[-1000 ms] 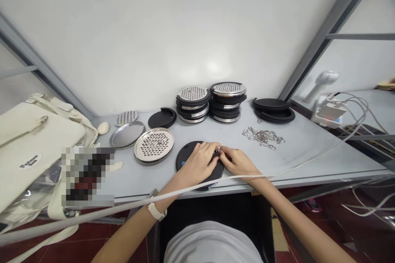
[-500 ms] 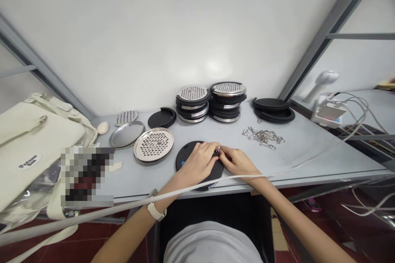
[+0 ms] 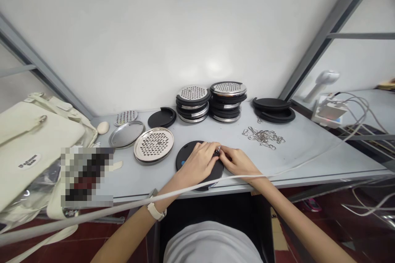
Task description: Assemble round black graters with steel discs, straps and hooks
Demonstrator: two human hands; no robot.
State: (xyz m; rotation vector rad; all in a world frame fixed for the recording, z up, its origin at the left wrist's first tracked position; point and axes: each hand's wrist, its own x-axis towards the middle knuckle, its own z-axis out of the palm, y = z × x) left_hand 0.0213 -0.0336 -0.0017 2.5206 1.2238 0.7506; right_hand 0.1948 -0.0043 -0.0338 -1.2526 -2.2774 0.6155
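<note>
A round black plastic disc [image 3: 186,155] with a blue spot lies near the table's front edge. My left hand [image 3: 202,159] rests over it, fingers curled and gripping its right part. At the disc's right rim, my right hand [image 3: 236,160] is closed in a pinch on a small metal clip [image 3: 217,151], mostly covered by fingertips of both hands. A loose pile of similar metal clips [image 3: 265,136] lies to the right. Left of the disc is a round metal grater plate [image 3: 156,146], with a plain metal dish [image 3: 126,134] beside it.
Two stacks of black-rimmed graters [image 3: 193,94] stand against the wall. Black round holders [image 3: 273,111] lie at the back right, another black holder [image 3: 162,118] back left. A white cable [image 3: 247,176] crosses before my forearms. A cream bag [image 3: 37,144] sits at left.
</note>
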